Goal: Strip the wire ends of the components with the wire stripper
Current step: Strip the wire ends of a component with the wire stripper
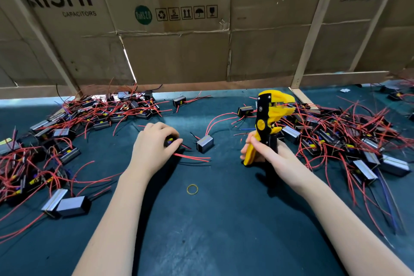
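Dark green counter point(201, 231); heaps of components point(349, 141), red wires, both sides. Wire stripper point(268, 116) yellow-black, upright, head open, gripped by right hand point(266, 152). Left hand point(154, 141) curled round small black component point(169, 141), red leads point(195, 158) trailing right.

The worktop point(201, 231) wears a dark teal, matt cloth-like mat. The wire stripper point(267, 123) is yellow and black plastic, slightly glossy. Components point(205, 143) show brushed, dull-shining metal cases with red plastic-sheathed wires point(192, 158). Along the far edge stand rough, creased cardboard sheets point(174, 51) on bare wooden battens point(311, 29).
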